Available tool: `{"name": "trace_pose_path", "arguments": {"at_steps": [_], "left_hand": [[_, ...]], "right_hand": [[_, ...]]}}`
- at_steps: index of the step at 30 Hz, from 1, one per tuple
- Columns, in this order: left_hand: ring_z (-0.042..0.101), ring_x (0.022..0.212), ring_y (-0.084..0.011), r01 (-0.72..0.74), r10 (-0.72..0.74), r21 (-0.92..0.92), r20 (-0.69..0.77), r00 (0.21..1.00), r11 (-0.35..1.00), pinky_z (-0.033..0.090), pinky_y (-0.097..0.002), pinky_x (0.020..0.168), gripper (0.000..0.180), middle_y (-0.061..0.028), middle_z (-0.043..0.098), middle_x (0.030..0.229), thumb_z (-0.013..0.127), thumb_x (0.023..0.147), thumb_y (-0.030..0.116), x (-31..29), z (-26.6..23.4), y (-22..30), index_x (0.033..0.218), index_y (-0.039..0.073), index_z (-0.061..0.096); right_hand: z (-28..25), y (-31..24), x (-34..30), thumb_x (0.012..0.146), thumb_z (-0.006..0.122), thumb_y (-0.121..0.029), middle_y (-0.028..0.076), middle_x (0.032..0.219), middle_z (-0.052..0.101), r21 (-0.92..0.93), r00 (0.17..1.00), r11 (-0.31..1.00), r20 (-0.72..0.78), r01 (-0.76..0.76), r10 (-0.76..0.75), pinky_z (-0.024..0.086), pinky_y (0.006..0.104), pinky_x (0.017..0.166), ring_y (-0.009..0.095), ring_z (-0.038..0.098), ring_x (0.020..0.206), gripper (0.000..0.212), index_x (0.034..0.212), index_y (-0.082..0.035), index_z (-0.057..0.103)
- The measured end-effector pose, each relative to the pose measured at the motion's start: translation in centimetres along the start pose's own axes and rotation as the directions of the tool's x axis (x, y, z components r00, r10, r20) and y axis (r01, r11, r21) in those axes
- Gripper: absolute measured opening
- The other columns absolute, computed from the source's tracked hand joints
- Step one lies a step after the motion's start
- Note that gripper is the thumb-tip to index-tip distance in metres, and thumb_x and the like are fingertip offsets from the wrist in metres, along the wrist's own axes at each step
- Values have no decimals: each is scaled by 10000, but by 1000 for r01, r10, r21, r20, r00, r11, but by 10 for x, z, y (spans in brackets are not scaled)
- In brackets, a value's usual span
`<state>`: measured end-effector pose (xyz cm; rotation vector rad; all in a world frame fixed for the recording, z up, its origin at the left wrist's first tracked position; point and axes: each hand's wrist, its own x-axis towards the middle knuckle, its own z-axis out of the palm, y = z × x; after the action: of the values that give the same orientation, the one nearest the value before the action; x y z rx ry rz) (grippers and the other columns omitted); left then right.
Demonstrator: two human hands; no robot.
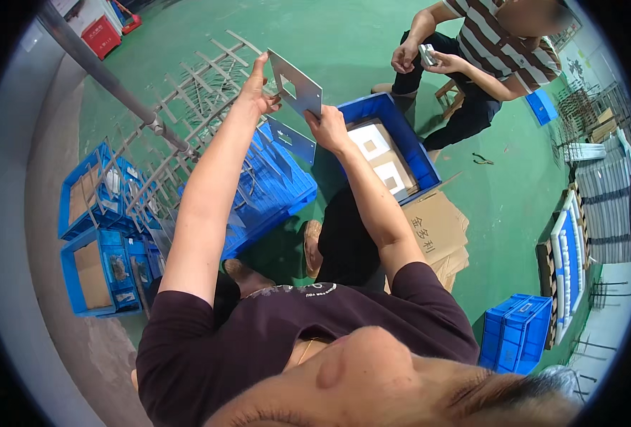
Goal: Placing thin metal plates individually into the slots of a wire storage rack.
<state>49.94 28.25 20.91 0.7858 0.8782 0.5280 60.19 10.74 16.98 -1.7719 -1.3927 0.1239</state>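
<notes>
A flat grey metal plate (307,91) with a square cut-out is held up in front of me, tilted. My right hand (328,128) pinches its lower right corner. Along the plate's left edge, my left hand (255,91) grips it, thumb up and fingers partly behind. Just below, a similar plate (294,142) hangs by the metal rack (219,64), whose many prongs spread out to the left. Under my right forearm stands a blue crate (423,165) holding white plates (369,141) with square openings, laid on cardboard.
Cardboard sheets (436,224) lie beside that crate. Blue bins (87,274) stand at left, stacked blue crates (516,334) at lower right. Across from me, a seated person (472,57) holds a small pale part. Pliers (482,159) lie on the green floor. A grey pole (102,71) crosses the upper left.
</notes>
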Motion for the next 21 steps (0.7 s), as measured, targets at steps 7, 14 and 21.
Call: {"name": "trace_pose_path", "arguments": {"at_steps": [7, 14, 21], "left_hand": [[492, 842, -374, -73, 71, -53, -30, 997, 996, 442, -428, 679, 1024, -264, 377, 1048, 725, 548, 632, -1, 5, -3, 1198, 6, 241], [503, 799, -354, -99, 98, -37, -39, 994, 994, 459, -379, 642, 1019, -230, 402, 999, 714, 559, 659, -3, 7, -4, 1189, 4, 254], [561, 721, -262, -50, 50, -16, 1, 999, 999, 475, -330, 597, 896, -209, 486, 873, 703, 613, 646, -30, 2, -9, 1157, 25, 353]], "right_hand": [[-2, 1, 0, 779, 579, -134, 218, 711, 601, 10, 1000, 1000, 9, -4, 4, 434, 428, 566, 406, 540, 596, 166, 790, 31, 586], [-2, 1, 1, 773, 591, -146, 211, 726, 609, -1, 1000, 1000, 17, -2, 2, 441, 417, 573, 393, 551, 610, 179, 811, 29, 596], [-18, -18, -8, 756, 630, -176, 168, 780, 646, 59, 994, 995, 80, -75, 70, 466, 381, 613, 332, 602, 668, 236, 906, 6, 630]]}}
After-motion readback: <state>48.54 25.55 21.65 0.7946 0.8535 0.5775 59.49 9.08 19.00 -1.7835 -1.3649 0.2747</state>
